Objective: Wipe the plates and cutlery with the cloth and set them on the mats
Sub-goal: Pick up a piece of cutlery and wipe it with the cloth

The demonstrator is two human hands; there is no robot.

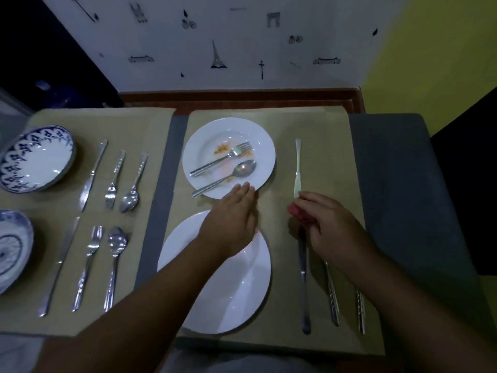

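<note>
Head view shows the round white ceramic plate with orange food marks (pixel 266 157) in the upper centre of the frame, on the beige woven mat (pixel 325 157). The left hand (pixel 231 219) lies with straight, flat fingers, and their tips touch the near rim of this plate, so it is the nearer hand. On the plate a steel fork (pixel 220 161) and a steel spoon (pixel 226 177) lie slanted, handles to the lower left, toward these fingers. The right hand (pixel 326 224), further right, is curled around a bunched red cloth (pixel 295 212), apart from the plate.
</note>
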